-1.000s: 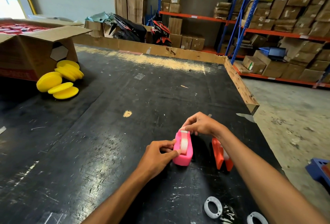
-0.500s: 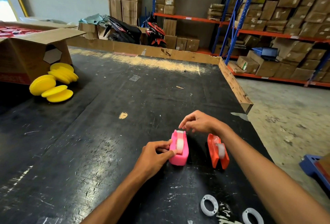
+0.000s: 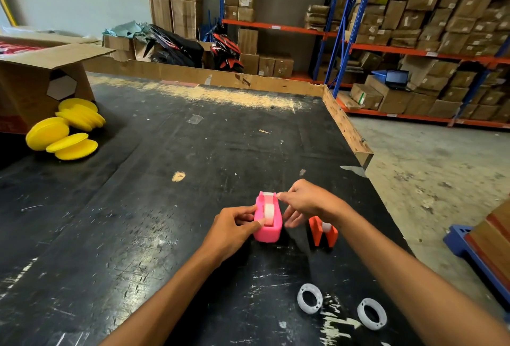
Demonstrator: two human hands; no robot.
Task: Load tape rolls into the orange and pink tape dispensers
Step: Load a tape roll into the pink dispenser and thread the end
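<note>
Two hands [image 3: 230,228] — pink dispenser [image 3: 267,232] between

We note a matt, scuffed black table top [image 3: 143,221] with a rough, chipped wooden rim [image 3: 346,130]. The pink dispenser [image 3: 267,231] and orange dispenser [image 3: 323,235] look like smooth matt plastic. The box [image 3: 24,89] is plain brown cardboard; the yellow pads [image 3: 63,133] appear soft foam.

Yellow foam discs [image 3: 66,131] piled against open cardboard box [image 3: 33,83], far-left on black desk [image 3: 165,207]. Two white rings [image 3: 309,298] near edge.
</note>
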